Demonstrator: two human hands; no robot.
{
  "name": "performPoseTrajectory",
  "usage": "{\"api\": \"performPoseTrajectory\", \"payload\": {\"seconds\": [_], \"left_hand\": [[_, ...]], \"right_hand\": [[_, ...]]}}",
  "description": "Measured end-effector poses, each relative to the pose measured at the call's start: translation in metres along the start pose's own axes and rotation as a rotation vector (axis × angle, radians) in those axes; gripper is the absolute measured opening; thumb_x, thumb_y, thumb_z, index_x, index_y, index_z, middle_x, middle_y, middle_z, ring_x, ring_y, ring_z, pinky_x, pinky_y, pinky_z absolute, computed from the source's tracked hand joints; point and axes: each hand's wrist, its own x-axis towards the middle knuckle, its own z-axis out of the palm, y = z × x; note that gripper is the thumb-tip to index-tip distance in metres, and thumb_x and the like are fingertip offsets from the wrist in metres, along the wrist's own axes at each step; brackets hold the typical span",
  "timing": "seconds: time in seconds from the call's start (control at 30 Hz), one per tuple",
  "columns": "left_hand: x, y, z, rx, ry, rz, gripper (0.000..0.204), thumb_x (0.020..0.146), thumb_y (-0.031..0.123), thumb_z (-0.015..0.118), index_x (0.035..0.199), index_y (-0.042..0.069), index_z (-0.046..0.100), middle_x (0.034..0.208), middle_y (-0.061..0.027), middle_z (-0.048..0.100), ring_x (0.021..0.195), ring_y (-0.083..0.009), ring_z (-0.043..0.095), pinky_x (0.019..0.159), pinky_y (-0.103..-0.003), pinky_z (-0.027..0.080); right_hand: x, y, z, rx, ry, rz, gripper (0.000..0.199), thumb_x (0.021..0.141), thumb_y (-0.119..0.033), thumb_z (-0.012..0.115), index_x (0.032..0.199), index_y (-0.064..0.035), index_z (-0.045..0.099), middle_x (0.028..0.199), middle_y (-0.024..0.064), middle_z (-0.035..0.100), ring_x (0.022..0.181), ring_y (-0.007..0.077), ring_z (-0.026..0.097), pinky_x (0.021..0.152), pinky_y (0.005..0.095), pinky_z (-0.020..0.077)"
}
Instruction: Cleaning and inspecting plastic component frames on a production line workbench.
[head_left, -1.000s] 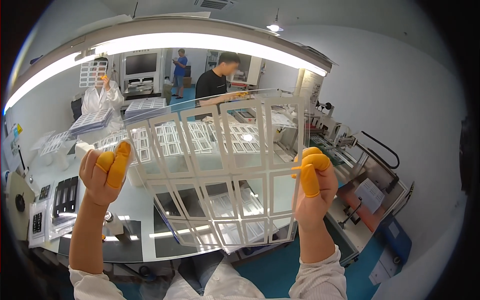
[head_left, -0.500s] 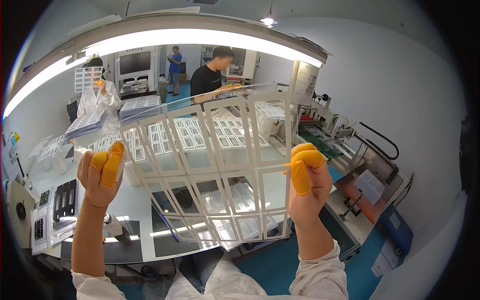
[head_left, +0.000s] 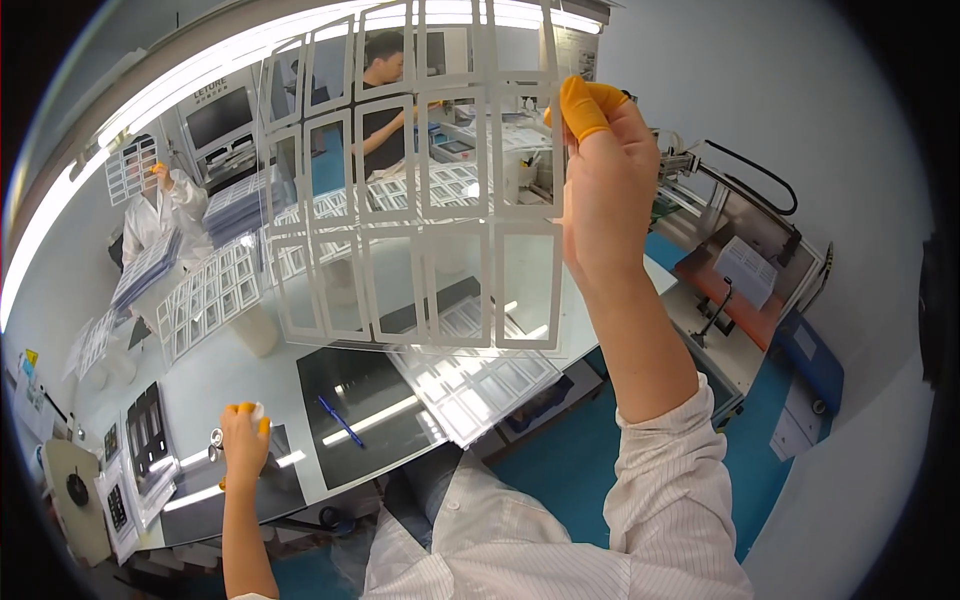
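Note:
My right hand point(head_left: 605, 150), with orange finger cots on thumb and fingers, pinches the right edge of a transparent sheet point(head_left: 425, 222) printed with white rectangular frames. Raised upright before me, the sheet lets the room show through. Low on the left, my left hand point(head_left: 245, 440) is off the sheet, over the table beside a small round metal-topped container point(head_left: 215, 441). Its fingers, also in orange cots, are bent together. A bit of white shows at their tips, too small to name.
A blue pen point(head_left: 341, 420) and another framed sheet point(head_left: 470, 370) lie on the table point(head_left: 285, 385). Further left, a framed sheet point(head_left: 210, 295) rests on a white cylinder point(head_left: 253, 332), near black panels point(head_left: 150, 430). Two co-workers point(head_left: 383, 130) stand across; machinery point(head_left: 740, 200) stands right.
My left hand has let go of the sheet's left side and dropped to the table by the metal-topped container. My right hand has lifted the sheet higher. The view has shifted.

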Motion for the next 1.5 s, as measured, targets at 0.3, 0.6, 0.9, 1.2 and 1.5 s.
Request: {"api": "performPoseTrajectory", "payload": {"seconds": [0.3,0.6,0.9,1.2,1.5], "left_hand": [[0.03,0.065,-0.081,-1.016,-0.064,-0.226,0.025,0.091,0.021,0.05,0.095,0.0,0.061,0.077,-0.0019,0.056,0.063,-0.0064,0.045,0.06,-0.019,0.037],[0.023,0.08,-0.081,-1.613,-0.232,0.03,0.036,0.084,0.03,0.061,0.102,-0.001,0.057,0.089,-0.002,0.057,0.077,-0.0065,0.05,0.071,-0.018,0.04],[-0.032,0.072,-0.058,-1.781,-0.268,-0.135,0.016,0.084,0.015,0.061,0.092,0.003,0.054,0.081,-0.001,0.053,0.074,-0.0085,0.049,0.07,-0.021,0.041],[-0.109,0.013,-0.049,-1.995,0.441,-0.48,0.015,0.086,0.01,0.056,0.099,0.001,0.055,0.079,-0.0017,0.051,0.065,-0.0071,0.045,0.058,-0.02,0.033],[-0.134,0.003,-0.074,-1.761,0.733,-0.602,0.016,0.086,0.015,0.057,0.097,0.004,0.056,0.088,-0.0033,0.055,0.08,-0.0108,0.05,0.074,-0.022,0.039]], "right_hand": [[-0.011,0.048,0.0,0.128,-0.084,0.152,0.018,0.09,-0.01,0.05,0.099,0.0046,0.057,0.086,0.0083,0.057,0.078,0.0157,0.054,0.074,0.0263,0.0433],[-0.026,0.071,0.006,0.083,-0.388,0.402,0.019,0.091,-0.015,0.049,0.097,0.0018,0.056,0.084,0.006,0.056,0.076,0.0135,0.051,0.073,0.0252,0.0414],[-0.053,0.109,0.039,-0.044,-0.611,0.654,0.02,0.091,-0.019,0.051,0.096,0.0,0.056,0.083,0.0048,0.057,0.076,0.0116,0.052,0.071,0.0246,0.0413],[-0.196,0.244,0.06,-0.552,-1.463,0.727,0.037,0.086,-0.031,0.053,0.099,0.0029,0.053,0.086,0.012,0.059,0.077,0.0232,0.058,0.074,0.0343,0.0448],[-0.346,0.251,0.046,-0.862,-1.242,0.482,0.024,0.083,-0.021,0.057,0.083,0.002,0.05,0.083,0.0191,0.057,0.073,0.0284,0.058,0.063,0.04,0.0444]]}}
